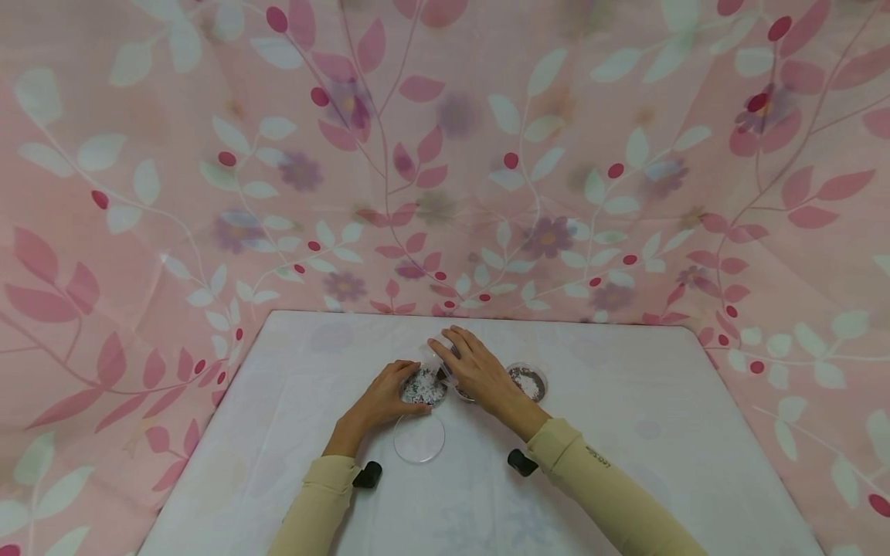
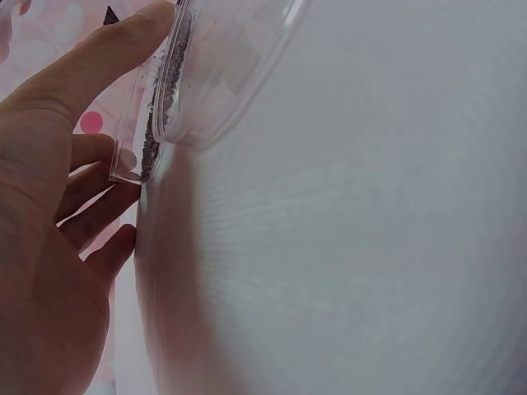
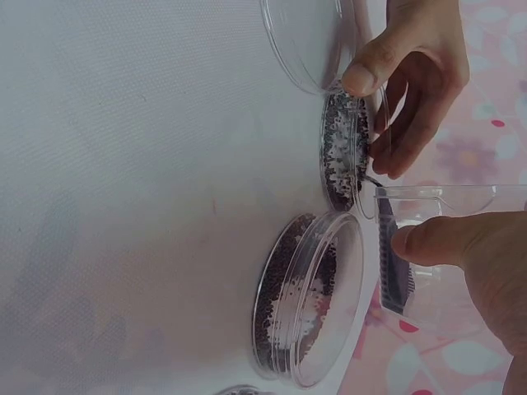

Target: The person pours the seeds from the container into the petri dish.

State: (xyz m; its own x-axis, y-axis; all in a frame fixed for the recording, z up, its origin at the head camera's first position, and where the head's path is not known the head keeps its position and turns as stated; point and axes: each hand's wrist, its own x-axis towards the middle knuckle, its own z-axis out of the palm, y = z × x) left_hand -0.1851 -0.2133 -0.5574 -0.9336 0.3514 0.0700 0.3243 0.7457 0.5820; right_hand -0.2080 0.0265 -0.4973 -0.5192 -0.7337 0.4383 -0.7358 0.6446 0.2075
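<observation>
My left hand grips the rim of a round clear dish holding dark and white bits; its thumb lies on the near side, the fingers on the far side. My right hand holds a clear plastic container by its side, tilted beside and above that dish. Dark, ridged material shows inside the container; what exactly it is I cannot tell. Flat in front of the left dish lies a round clear lid. A second dish of dark and white bits stands partly under my right hand.
A third round dish with dark and white contents stands to the right of my right hand. Black wrist-worn devices show by both sleeves. The white-covered table ends at a pink floral curtain behind.
</observation>
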